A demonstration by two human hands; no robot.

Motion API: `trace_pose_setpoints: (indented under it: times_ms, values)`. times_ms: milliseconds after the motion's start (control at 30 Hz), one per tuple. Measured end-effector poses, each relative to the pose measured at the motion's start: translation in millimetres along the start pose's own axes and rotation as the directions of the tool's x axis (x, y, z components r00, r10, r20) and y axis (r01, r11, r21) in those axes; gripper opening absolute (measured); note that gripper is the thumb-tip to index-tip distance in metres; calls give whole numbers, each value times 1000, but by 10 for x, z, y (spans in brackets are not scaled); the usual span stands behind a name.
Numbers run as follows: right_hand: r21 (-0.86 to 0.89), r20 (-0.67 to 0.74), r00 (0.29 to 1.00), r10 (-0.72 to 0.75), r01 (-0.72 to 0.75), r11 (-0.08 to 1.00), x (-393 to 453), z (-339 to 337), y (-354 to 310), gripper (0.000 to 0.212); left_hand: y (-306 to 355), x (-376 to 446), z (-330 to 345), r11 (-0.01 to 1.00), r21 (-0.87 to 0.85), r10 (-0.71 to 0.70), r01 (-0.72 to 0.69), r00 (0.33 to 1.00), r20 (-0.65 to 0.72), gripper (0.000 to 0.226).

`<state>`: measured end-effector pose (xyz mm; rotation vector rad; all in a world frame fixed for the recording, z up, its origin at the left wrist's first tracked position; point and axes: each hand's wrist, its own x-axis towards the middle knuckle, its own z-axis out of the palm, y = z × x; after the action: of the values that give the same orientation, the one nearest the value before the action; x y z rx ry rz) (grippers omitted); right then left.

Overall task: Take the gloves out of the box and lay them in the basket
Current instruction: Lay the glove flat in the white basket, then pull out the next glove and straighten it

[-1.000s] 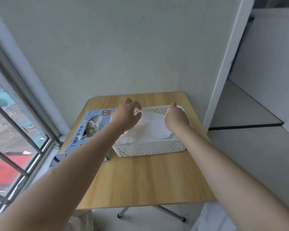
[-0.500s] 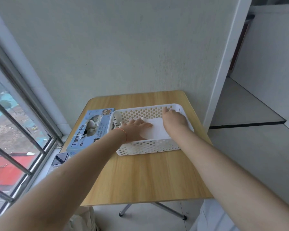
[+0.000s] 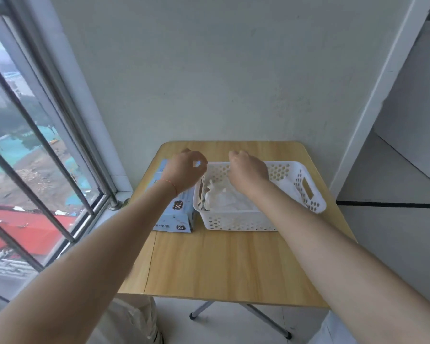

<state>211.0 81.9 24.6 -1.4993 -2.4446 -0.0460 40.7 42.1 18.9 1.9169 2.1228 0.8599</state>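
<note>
We are seeing white gloves [image 3: 224,198] lying crumpled inside the white perforated basket [image 3: 308,192]. The light-blue glove box [image 3: 176,214] is sitting just beside the basket's left wall.

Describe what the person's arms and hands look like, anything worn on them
Both forearms are bare, no sleeves showing and no gloves on. The left hand has a thin red-orange string bracelet at the wrist. The right hand shows no ring, watch or band.

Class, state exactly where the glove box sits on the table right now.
In the head view, the glove box lies on the table's left side, against the white basket's left wall, partly under the left hand.
</note>
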Motion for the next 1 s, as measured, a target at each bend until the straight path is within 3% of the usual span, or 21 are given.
trace_pose_setpoints:
  times_ms: [100, 233, 333, 533, 633, 767, 900, 1000]
  values:
    - [89, -16, 996, -91, 92, 992, 104, 106, -373, 9, -377, -103, -186, 991, -14, -132, 132, 991, 11, 29]
    - [122, -2, 982, -188, 186, 975, 255, 276, -824, 16, -779, -326, -340, 967, -19, -244, 252, 951, 189, 102]
    - [105, 30, 980, -195, 191, 976, 370, 391, -1031, 23, -1000, -415, -332, 976, 6, -213, 220, 938, 273, 132]
    - [85, 90, 991, -100, 92, 992, 548, 592, -1290, 32, -1104, -524, -255, 982, -95, -129, 162, 951, 282, 125]
    - [103, 86, 994, -71, 62, 993, 578, 638, -1308, 23, -1107, -537, -237, 985, -88, -118, 146, 956, 268, 127]
    - [281, 97, 994, -51, 21, 959, 554, 512, -1263, 10, -1068, -519, -250, 990, -27, -124, 137, 951, 283, 130]
    - [541, 115, 992, -51, -19, 841, 469, 275, -1183, 8, -1048, -489, -268, 984, 16, -170, 175, 930, 326, 136]
    - [607, 127, 989, -78, -15, 795, 388, 153, -1145, 10, -1032, -449, -284, 978, 60, -210, 202, 916, 342, 143]
